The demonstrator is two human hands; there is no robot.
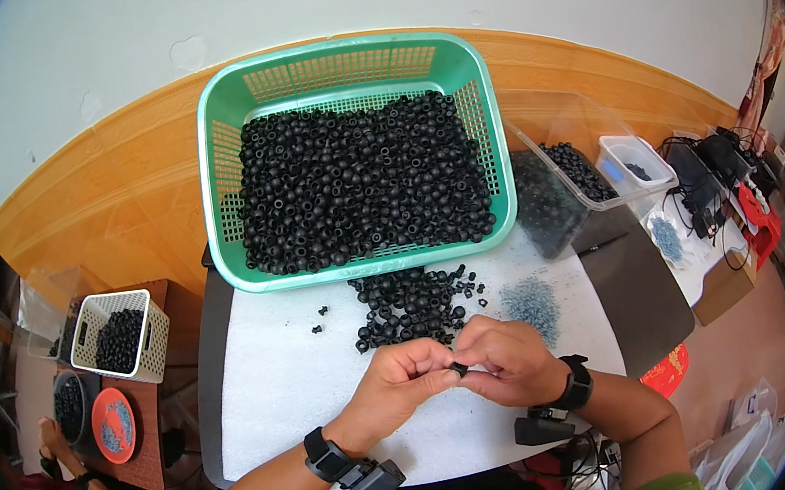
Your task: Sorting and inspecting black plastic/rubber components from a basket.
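Both hands meet near the bench's (284,395) front edge, the left hand (395,382) and right hand (514,359) pinching one black bead (459,369) between their fingers. Loose beads (410,306) lie just behind, before the green basket (501,183) at the back edge.

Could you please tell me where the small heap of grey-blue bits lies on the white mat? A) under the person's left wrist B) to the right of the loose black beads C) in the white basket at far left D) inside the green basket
B: the grey-blue heap lies on the mat just right of the loose black beads, in front of the green basket.
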